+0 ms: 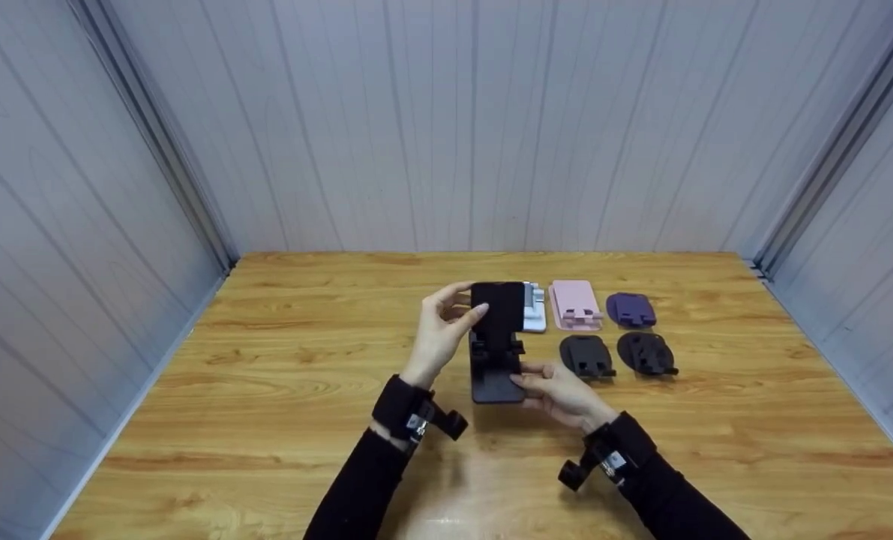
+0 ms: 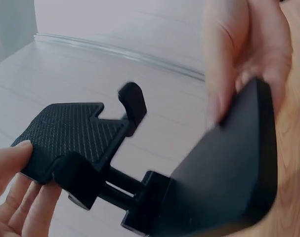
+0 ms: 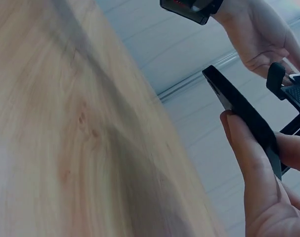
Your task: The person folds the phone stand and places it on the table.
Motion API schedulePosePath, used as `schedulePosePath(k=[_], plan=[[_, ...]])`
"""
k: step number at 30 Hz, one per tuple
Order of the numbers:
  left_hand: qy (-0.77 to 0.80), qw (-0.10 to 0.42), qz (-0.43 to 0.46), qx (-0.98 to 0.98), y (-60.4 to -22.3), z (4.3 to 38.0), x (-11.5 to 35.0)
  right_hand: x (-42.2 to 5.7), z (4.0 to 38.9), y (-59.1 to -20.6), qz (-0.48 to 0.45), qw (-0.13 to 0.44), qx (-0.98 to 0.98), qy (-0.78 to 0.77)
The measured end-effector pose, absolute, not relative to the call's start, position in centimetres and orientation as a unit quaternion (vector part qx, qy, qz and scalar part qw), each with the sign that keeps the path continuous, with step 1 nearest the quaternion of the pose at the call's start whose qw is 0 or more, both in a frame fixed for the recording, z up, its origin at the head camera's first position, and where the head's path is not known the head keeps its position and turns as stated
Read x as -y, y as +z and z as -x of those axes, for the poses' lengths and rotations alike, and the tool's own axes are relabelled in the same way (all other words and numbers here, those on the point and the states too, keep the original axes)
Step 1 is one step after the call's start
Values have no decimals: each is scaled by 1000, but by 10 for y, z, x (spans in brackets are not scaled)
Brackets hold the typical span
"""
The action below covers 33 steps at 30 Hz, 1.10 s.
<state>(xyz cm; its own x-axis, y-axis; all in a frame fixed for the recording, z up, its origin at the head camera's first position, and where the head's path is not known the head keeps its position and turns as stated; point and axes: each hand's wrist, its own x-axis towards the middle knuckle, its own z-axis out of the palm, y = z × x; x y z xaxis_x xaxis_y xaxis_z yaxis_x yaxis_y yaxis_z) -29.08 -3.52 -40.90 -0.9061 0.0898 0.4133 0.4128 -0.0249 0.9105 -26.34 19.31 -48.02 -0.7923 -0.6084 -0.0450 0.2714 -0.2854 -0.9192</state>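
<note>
Both hands hold a black folding phone stand (image 1: pixel 497 307), opened out above the table. My left hand (image 1: pixel 442 334) pinches its upper plate at the left edge, thumb on the front. My right hand (image 1: pixel 562 394) grips the lower base by its right edge. In the left wrist view the stand's ribbed back plate (image 2: pixel 65 131) has two hooked lips, and a double-bar hinge (image 2: pixel 122 190) joins it to the smooth base (image 2: pixel 214 173). The right wrist view shows the base (image 3: pixel 243 111) edge-on between the right thumb and fingers.
Right of the hands, folded phone stands lie on the wooden table (image 1: pixel 304 337): a white one (image 1: pixel 537 307) partly hidden, a pink one (image 1: pixel 575 304), a purple one (image 1: pixel 632 309), and two black ones (image 1: pixel 585 355) nearer. Panelled walls (image 1: pixel 446 135) enclose the back and sides.
</note>
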Motion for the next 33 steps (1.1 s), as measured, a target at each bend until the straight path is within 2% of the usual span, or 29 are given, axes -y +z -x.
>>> schedulePosePath(k=[3,10,12,28,33], plan=[[-672,121,187,707,-411,293,38,-194,262,-480,166,289,-526,-783],[-669,43,239,703,-418,299,44,-194,262,-476,180,306,-521,-776],[-676,38,249,692,-418,300,45,-194,262,-475,179,307,-522,-776],[-662,78,249,702,-418,299,47,-192,258,-470,170,304,-529,-774],[-629,133,274,715,-420,299,45,-192,258,-470,179,306,-519,-778]])
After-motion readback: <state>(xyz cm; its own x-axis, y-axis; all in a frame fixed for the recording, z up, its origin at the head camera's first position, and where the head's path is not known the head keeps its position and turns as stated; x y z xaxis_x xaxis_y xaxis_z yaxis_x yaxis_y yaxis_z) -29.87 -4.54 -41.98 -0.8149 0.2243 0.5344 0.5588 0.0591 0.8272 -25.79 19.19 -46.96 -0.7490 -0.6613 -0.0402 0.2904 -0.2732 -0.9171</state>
